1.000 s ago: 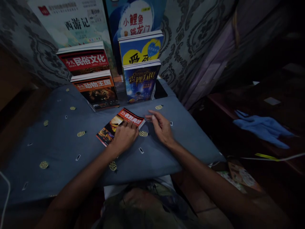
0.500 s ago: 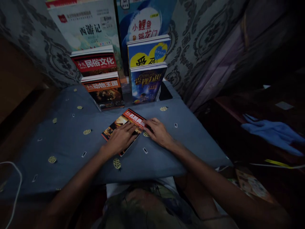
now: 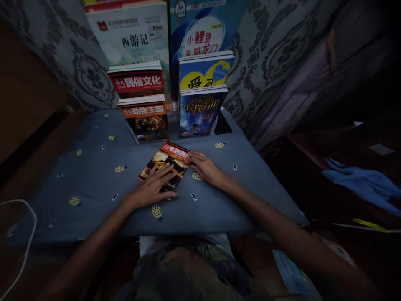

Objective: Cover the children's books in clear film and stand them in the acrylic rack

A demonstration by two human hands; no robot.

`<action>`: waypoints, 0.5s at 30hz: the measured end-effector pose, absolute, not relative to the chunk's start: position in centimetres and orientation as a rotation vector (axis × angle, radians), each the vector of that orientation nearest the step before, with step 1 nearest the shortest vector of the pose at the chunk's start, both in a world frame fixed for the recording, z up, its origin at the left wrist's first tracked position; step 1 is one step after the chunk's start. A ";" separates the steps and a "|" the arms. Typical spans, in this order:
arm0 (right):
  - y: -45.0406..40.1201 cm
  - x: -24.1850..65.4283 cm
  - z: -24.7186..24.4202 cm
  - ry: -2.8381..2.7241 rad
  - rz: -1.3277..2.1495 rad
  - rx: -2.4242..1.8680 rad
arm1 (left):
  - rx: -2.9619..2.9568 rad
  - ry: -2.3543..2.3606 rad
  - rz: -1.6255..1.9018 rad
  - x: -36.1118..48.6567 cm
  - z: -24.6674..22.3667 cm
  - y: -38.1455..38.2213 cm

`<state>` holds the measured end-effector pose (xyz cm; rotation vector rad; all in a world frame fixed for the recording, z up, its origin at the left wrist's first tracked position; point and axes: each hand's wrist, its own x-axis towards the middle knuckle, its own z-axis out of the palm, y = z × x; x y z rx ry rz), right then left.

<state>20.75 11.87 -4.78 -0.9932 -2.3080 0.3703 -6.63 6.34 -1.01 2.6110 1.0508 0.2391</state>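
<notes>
A small book (image 3: 172, 161) with a red title band and a golden picture cover lies flat and slanted on the cloth-covered table (image 3: 219, 209). My left hand (image 3: 153, 184) rests over its lower left part, fingers spread across the cover and thumb stretched out along the lower edge. At the book's upper right corner, my right hand (image 3: 206, 167) touches the edge with extended fingertips. Neither hand is closed round the book. Beyond it stand an upright book with a lion cover (image 3: 148, 123) and a dark blue book (image 3: 200, 113).
Behind these are a red-banded book (image 3: 140, 81), a blue-and-yellow book (image 3: 205, 69), a pale tall book (image 3: 134, 37) and a large blue book (image 3: 203, 25). A dark flat object (image 3: 223, 122) lies behind the stack. A white cable (image 3: 34, 221) hangs left; blue cloth (image 3: 363, 182) lies right.
My left hand has slid back toward me and its fingers have spread, uncovering more of the cover. My right hand stays by the corner with straighter fingers. The view has shifted slightly.
</notes>
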 end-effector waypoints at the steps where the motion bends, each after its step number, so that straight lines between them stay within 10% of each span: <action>1: 12.6 20.5 -4.8 -2.317 0.378 -0.982 | 2.601 1.017 0.247 -6.6 -1.1 6.1; 15: 12.9 18.0 -5.2 -2.347 0.323 -1.111 | 2.838 0.786 0.710 -7.3 -2.6 5.4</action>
